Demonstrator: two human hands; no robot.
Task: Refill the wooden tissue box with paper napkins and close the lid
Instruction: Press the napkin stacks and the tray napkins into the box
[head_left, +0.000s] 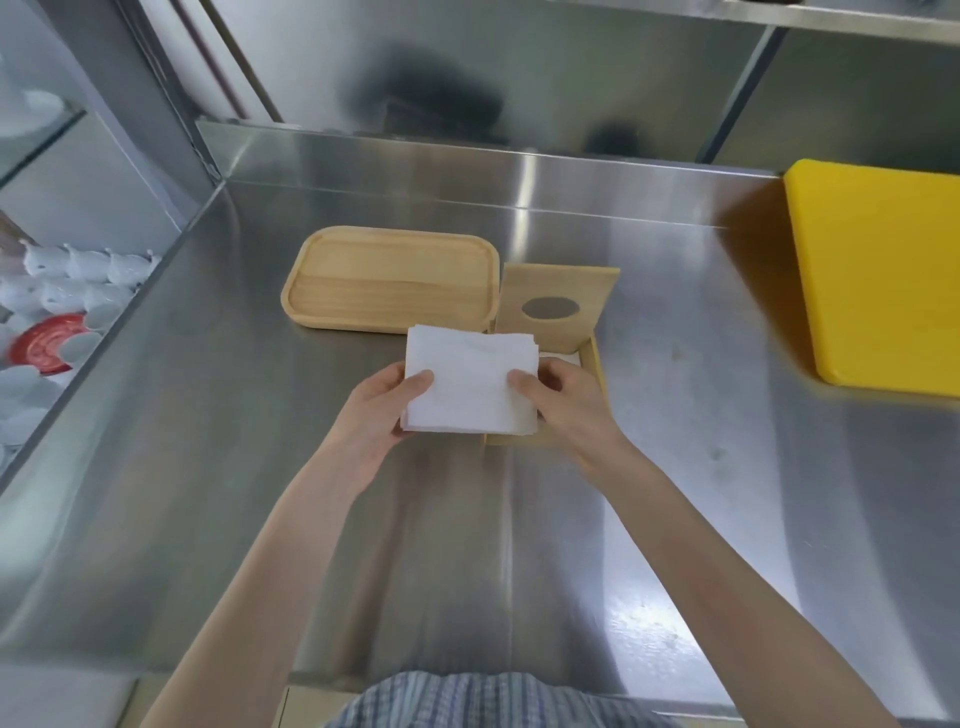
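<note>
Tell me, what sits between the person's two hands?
A stack of white paper napkins, pinched by the left hand and right hand above the open wooden tissue box, in the head view.

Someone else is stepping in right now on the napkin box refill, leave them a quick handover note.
Left hand and right hand: both shut on the stack of paper napkins, held over the left part of the wooden tissue box.
Box: on the steel counter, lid standing open, some white paper already visible inside. Wooden tray sits empty to its left.
Done: lid opened, napkins picked up.
Left: lower the stack into the box, square it up, close the lid.
</note>
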